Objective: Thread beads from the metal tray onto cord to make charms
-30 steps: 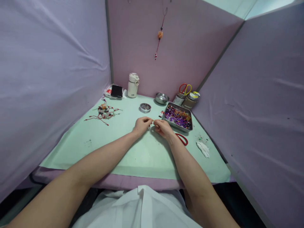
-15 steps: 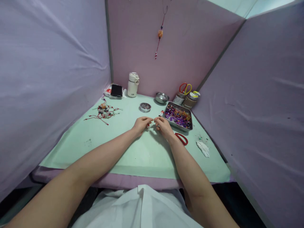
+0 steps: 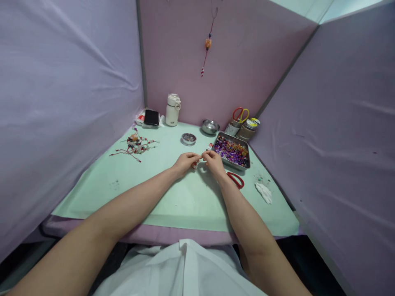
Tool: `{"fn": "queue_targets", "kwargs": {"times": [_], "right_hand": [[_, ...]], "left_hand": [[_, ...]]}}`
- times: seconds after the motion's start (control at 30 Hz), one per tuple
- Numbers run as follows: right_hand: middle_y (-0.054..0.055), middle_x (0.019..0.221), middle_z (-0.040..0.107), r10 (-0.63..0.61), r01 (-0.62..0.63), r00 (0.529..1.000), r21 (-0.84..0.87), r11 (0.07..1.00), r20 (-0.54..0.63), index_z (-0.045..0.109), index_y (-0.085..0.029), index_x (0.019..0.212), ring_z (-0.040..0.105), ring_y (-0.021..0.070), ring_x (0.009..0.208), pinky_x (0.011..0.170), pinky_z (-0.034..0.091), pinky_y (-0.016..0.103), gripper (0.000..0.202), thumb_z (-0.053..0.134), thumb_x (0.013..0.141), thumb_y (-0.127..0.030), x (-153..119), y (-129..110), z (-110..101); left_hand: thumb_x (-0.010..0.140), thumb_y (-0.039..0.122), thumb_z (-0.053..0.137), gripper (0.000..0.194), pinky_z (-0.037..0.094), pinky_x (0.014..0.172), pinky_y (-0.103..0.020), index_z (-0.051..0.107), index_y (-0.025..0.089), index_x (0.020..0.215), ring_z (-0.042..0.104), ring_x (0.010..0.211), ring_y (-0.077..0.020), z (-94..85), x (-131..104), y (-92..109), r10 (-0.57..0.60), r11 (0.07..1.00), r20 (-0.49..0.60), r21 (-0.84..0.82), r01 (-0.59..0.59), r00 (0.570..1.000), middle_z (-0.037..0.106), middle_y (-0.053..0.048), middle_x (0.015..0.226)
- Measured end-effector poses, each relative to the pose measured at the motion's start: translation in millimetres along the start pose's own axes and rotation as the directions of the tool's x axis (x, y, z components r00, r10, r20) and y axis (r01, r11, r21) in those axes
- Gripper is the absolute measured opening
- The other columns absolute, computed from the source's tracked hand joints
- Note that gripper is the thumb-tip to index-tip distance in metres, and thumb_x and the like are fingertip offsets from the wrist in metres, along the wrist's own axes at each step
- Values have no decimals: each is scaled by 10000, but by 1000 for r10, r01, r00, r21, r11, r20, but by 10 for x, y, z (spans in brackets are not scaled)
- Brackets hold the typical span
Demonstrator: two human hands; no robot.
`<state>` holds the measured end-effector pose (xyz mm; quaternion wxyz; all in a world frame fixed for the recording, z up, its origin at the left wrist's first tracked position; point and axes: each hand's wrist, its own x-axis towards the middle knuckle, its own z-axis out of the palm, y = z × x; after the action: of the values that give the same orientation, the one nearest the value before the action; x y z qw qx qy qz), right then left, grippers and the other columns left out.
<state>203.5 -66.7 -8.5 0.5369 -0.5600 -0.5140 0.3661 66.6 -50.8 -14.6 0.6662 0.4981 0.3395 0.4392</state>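
Note:
Over the middle of the green tabletop, my left hand (image 3: 186, 163) pinches a small red and white beaded string (image 3: 194, 165), which hangs under its fingers. My right hand (image 3: 212, 161) is closed in a pinch, its fingertips almost touching those of my left hand; what it holds is too small to make out. Just right of my right hand stands a metal tray (image 3: 249, 161) of purple and orange beaded strings. Red-handled scissors (image 3: 237, 181) lie partly under my right wrist. Behind my hands is a round clear dish (image 3: 189, 139) of small pieces.
Beaded strings (image 3: 137, 144) lie at the left. Along the back stand a phone (image 3: 151, 117), a white bottle (image 3: 172, 110), a metal bowl (image 3: 210, 127) and jars (image 3: 247, 130). A white cloth (image 3: 263, 193) lies right. A beaded string (image 3: 208, 43) hangs on the back wall.
Both hands have shifted very slightly to the right, and the red and white beaded string has moved with my left hand.

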Motion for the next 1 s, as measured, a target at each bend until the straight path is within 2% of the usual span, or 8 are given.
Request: {"fn": "queue_targets", "kwargs": {"times": [0.1,0.3,0.5,0.63,0.73,0.83,0.93,1.0], "right_hand": [[-14,647,547,10,-10,999,2,1000,33,581,-180,687,463,111,612,538,343,224,163,585,660,-341,3,-11,-14],[0,693,592,30,-29,998,-23,999,58,600,-190,725,481,112,606,515,343,226,207,592,674,-391,14,-14,-52],[-31,620,519,-28,29,996,-10,1000,83,590,-192,688,438,93,569,525,329,226,186,614,657,-373,-22,-19,-24],[-40,588,481,8,-9,996,2,1000,92,578,-181,682,409,85,538,504,306,223,160,587,670,-341,-18,0,-14],[-34,628,503,17,-17,994,3,1000,106,578,-185,751,432,92,552,496,312,221,165,572,685,-336,2,34,-18],[-17,743,555,-51,55,995,-41,998,90,562,-191,845,480,100,609,531,362,226,217,596,667,-312,29,86,-16],[4,837,579,-135,145,983,-76,986,128,543,-196,908,523,113,676,591,410,243,299,639,655,-324,55,134,-7],[9,846,581,-148,160,978,-72,984,148,536,-196,924,537,120,699,620,430,255,335,661,655,-351,64,148,-5]], "left_hand": [[635,288,708,182,339,510,-234,633,125,664,459,512,-66,-9,12,10,-30,999,-4,-42,29,1000,537,-2,604],[626,254,695,148,311,478,-219,648,122,673,452,502,-63,-26,32,21,-45,996,-78,-74,40,996,527,0,586],[630,272,693,159,328,484,-227,641,122,644,449,486,-66,0,7,5,-14,1000,-104,-25,11,994,539,-7,577],[618,261,706,152,329,476,-225,633,128,627,452,485,-68,-10,33,-26,-13,999,-135,-43,8,991,527,-1,562],[618,237,708,135,330,467,-218,633,125,626,449,488,-63,-43,72,-41,-30,995,-126,-93,18,992,528,-1,567],[616,219,713,130,335,459,-213,632,119,630,444,485,-61,-68,98,-36,-44,988,-117,-151,26,992,520,2,562],[617,207,706,125,333,452,-211,622,115,619,443,476,-61,-70,102,-18,-56,982,-106,-183,36,993,509,4,545],[614,207,704,125,331,450,-212,621,113,618,442,471,-61,-67,99,-9,-59,982,-104,-186,39,993,504,6,540]]}}
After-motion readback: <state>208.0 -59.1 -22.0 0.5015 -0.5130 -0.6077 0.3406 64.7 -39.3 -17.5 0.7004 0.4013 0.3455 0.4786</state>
